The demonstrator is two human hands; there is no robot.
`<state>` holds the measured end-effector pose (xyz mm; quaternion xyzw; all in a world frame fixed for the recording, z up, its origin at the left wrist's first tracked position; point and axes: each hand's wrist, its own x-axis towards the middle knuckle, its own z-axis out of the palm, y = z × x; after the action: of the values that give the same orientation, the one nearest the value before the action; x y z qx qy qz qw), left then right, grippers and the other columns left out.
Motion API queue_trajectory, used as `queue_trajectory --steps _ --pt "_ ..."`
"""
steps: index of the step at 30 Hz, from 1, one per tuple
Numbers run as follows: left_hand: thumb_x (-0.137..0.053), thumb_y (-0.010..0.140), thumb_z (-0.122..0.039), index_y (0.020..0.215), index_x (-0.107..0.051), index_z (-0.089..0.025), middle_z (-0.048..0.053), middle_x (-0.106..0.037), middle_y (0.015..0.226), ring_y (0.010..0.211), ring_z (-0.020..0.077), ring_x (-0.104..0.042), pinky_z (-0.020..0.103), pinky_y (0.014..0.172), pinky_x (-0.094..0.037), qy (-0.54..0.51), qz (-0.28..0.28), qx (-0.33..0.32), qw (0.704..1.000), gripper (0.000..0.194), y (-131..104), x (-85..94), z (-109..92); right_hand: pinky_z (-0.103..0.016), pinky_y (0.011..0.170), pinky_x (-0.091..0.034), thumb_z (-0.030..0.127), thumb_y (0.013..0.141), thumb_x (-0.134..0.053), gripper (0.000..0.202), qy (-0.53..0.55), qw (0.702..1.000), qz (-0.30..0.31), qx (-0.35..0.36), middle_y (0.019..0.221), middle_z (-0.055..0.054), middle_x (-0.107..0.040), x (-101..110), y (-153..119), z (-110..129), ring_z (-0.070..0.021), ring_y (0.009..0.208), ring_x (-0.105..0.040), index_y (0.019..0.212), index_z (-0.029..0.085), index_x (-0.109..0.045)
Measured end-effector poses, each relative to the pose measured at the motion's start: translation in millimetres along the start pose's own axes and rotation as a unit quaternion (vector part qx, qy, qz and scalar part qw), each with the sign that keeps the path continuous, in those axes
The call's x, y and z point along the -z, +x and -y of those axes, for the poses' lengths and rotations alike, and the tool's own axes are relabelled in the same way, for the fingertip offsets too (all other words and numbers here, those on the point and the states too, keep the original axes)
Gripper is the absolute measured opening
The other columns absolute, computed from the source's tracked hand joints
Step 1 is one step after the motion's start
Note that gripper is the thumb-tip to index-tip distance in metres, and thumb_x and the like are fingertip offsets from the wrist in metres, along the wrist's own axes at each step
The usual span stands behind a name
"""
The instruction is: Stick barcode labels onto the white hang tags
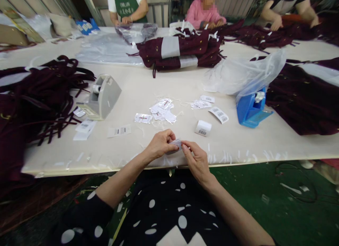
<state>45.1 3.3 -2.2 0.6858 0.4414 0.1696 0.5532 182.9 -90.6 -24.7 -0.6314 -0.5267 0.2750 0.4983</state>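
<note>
We are at what looks like a fine handling step at the table's near edge: our left hand pinches a small pale tag between thumb and fingers, just above the table in front of us. Our right hand comes in at the tag's right edge, thumb and forefinger nearly together; whether they grip the tag or only touch it, we cannot tell. The print, if any, is too small for us to read. Beyond our hands lies a loose heap of white tags, with a curled barcode label and a flat barcode strip to its right. A grey tape dispenser stands to our left and a blue tape dispenser to our right. As we judge it, the next move calls for a steady left pinch and light, precise right fingertips, with the tag kept flat enough not to crease or slip.
</note>
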Motion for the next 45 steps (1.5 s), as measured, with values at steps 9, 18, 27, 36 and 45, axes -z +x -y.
queue_trajectory --steps 9,18,27,36,45 --pt "-0.07 0.056 -0.024 0.082 -0.051 -0.016 -0.006 -0.055 0.057 0.051 0.0081 -0.05 0.019 0.05 -0.035 -0.098 0.053 0.022 0.994 0.033 -5 -4.9 -9 -0.023 0.056 -0.043 0.037 0.071 -0.064 0.02 0.211 0.966 0.039 -0.146 0.061 0.002 -0.061 8 10 -5 -0.0101 0.056 -0.053 0.072 0.017 -0.065" --pt "-0.056 0.071 -0.032 0.065 -0.057 -0.012 -0.006 -0.043 0.043 0.043 0.0043 -0.033 0.018 0.045 -0.022 -0.109 0.056 0.07 0.99 0.021 -11 6.4 3 -0.02 0.044 -0.042 0.039 0.064 -0.07 0.026 0.292 0.93 -0.064 -0.213 0.065 -0.001 -0.067 23 25 -13 -0.0107 0.051 -0.058 0.075 0.016 -0.063" --pt "-0.053 0.073 -0.038 0.077 -0.058 -0.014 -0.003 -0.052 0.053 0.049 0.0084 -0.043 0.021 0.049 -0.033 -0.077 0.001 0.036 0.996 0.025 -1 10.5 3 -0.018 0.04 -0.041 0.037 0.06 -0.072 0.028 0.318 0.918 -0.132 -0.196 0.062 -0.001 -0.065 46 55 -17 -0.0084 0.047 -0.055 0.072 0.015 -0.06" --pt "-0.049 0.077 -0.036 0.104 -0.052 -0.018 -0.001 -0.059 0.073 0.064 0.013 -0.055 0.026 0.064 -0.045 0.11 -0.149 -0.067 0.98 0.032 -1 15.5 56 -0.031 0.062 -0.047 0.045 0.072 -0.054 0.029 -0.01 0.963 -0.217 -0.158 0.07 -0.008 -0.063 92 193 -27 -0.0208 0.074 -0.061 0.073 0.015 -0.056" --pt "-0.051 0.075 -0.035 0.1 -0.057 -0.021 -0.001 -0.059 0.075 0.064 0.013 -0.055 0.025 0.066 -0.045 0.126 -0.169 -0.085 0.974 0.029 2 9.6 71 -0.034 0.07 -0.041 0.055 0.073 -0.05 0.046 -0.16 0.969 -0.107 -0.158 0.067 -0.002 -0.061 82 91 -57 -0.0206 0.068 -0.057 0.1 0.019 -0.057"
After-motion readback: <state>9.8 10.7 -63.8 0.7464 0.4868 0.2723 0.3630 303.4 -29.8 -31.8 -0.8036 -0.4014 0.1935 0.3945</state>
